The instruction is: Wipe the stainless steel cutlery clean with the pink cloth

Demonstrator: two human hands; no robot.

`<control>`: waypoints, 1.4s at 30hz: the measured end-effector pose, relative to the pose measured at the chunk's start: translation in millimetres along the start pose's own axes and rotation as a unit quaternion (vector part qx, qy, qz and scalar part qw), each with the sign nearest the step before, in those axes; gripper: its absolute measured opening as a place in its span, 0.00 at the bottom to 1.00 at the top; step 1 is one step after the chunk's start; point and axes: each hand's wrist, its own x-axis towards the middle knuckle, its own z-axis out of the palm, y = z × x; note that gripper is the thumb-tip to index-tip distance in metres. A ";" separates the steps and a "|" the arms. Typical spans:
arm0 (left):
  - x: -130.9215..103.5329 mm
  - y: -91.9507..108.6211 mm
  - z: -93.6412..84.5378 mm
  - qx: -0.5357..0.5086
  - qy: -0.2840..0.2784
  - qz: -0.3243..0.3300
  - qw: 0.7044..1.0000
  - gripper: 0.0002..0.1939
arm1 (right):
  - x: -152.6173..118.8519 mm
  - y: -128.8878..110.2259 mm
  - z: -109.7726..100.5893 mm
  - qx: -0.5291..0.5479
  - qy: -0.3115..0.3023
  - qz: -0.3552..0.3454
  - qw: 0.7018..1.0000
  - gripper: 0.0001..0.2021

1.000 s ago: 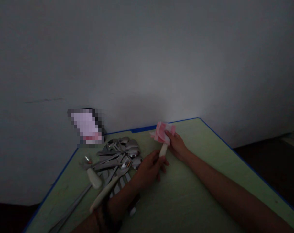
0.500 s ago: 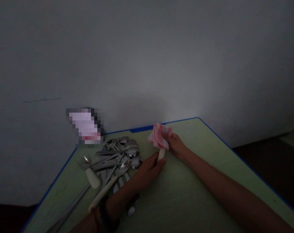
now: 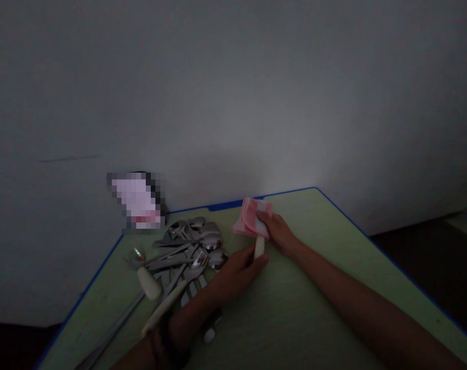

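Over the counter (image 3: 325,221), near its far edge, the left hand (image 3: 243,267) and right hand (image 3: 280,234) sit close: the right, thumb uppermost, pinches a pink-and-white cloth (image 3: 250,218) over a pale handle's (image 3: 259,248) end, gripped by the left. Bunched half a second ago, the cloth now lies flatter.
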 end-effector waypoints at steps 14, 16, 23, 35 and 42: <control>0.9 1.1 -0.4 0.006 0.028 -0.046 0.999 0.19 | -0.5 -3.2 4.0 0.043 0.029 0.020 0.998 0.16; 1.1 1.0 -1.0 0.019 0.027 -0.049 0.998 0.19 | -0.8 -2.7 3.9 0.038 0.032 0.019 0.999 0.16; 0.5 -1.0 -0.3 0.034 0.026 -0.056 0.998 0.19 | -0.6 -3.6 3.7 0.036 0.022 0.024 0.999 0.17; -0.5 0.3 -0.9 0.033 0.016 -0.059 0.998 0.20 | -1.6 -4.3 4.3 0.033 0.022 0.021 0.999 0.17; -0.8 1.4 -0.8 0.035 0.030 -0.053 0.998 0.18 | 1.0 -0.1 2.6 0.030 0.023 0.013 0.999 0.17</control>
